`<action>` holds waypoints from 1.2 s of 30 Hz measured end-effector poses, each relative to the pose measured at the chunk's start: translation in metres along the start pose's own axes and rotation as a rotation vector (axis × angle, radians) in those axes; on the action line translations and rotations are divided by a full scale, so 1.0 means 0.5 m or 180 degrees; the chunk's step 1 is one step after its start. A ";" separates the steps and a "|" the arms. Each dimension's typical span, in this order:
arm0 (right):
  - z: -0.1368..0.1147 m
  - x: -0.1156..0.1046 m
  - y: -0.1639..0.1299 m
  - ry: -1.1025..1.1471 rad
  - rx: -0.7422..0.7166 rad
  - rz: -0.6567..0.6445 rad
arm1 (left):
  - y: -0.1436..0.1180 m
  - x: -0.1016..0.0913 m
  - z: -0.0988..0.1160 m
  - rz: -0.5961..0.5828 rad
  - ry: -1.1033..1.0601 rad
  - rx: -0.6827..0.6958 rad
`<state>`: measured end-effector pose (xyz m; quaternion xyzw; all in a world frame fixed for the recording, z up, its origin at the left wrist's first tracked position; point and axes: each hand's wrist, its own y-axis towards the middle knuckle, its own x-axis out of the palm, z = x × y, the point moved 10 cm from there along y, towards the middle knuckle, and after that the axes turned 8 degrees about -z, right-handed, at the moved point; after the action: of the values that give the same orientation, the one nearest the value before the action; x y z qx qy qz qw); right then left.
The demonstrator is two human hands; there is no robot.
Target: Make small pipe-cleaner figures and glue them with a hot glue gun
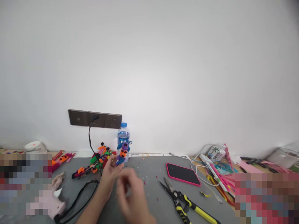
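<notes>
My left hand (111, 171) is closed on a small fuzzy pipe-cleaner figure (123, 153), held upright by its lower part. The figure is blue and orange with a purple top, dark face-like spots and blue loops at its sides. Close beside it on the right, my right hand (132, 193) is raised above the grey mat (149, 202). Its fingers look curled, but motion smears them, and I cannot make out anything in them. Behind the figure stands a water bottle (123, 129) with a blue cap.
Colourful pipe-cleaner pieces (94, 160) lie left of the bottle. A pale pink glue gun (54, 205) with a black cord (80, 194) is at lower left. Yellow-and-black snips (176, 196), a pink-edged phone (183, 174) and white cables (198, 174) lie right. Wall sockets (95, 119) are behind.
</notes>
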<state>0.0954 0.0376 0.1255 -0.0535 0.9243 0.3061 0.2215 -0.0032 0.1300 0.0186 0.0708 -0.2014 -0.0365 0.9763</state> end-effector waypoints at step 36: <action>0.464 -0.141 0.026 -0.0757 0.1590 -0.0040 | -0.019 0.014 -0.044 0.0098 -0.0648 -0.0597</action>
<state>0.2430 0.1821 -0.0019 0.0333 0.9383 0.0714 0.3367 0.0115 0.1229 -0.0003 -0.0279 -0.2961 -0.0472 0.9536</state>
